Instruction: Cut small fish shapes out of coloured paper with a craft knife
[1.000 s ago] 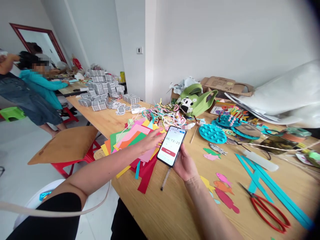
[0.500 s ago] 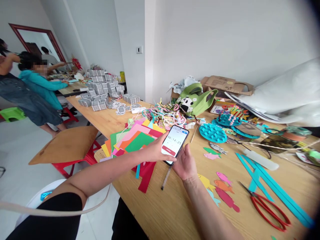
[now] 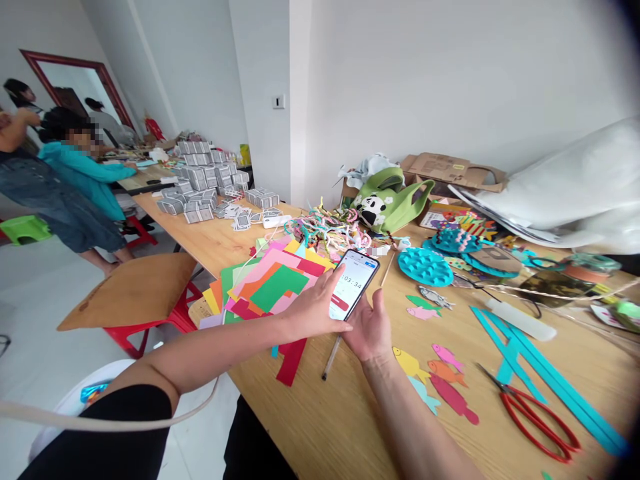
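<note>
Both my hands are at a smartphone (image 3: 356, 277) tilted above the table, its lit screen showing timer digits and a red button. My left hand (image 3: 315, 303) grips the phone's left side and lower end, its fingers covering part of the screen. My right hand (image 3: 370, 330) supports the phone from the lower right, thumb raised, other fingers hidden behind it. Below the phone lies a pen (image 3: 331, 358). Colored paper sheets (image 3: 280, 287) are piled left of the hands. To the right lie paper fish cutouts (image 3: 453, 397) and red-handled scissors (image 3: 537, 423).
Blue paper strips (image 3: 555, 373) lie at the right. Behind are a tangle of twisted cords (image 3: 330, 227), a green panda bag (image 3: 393, 200) and blue decorated discs (image 3: 425, 265). Stacked card packs (image 3: 200, 177) stand far left. A cushioned stool (image 3: 130, 290) is beside the table; people (image 3: 75, 160) are beyond.
My left hand has shifted right and upward over the phone, covering more of its left side. The timer digits now read differently. In the background, people have moved slightly.
</note>
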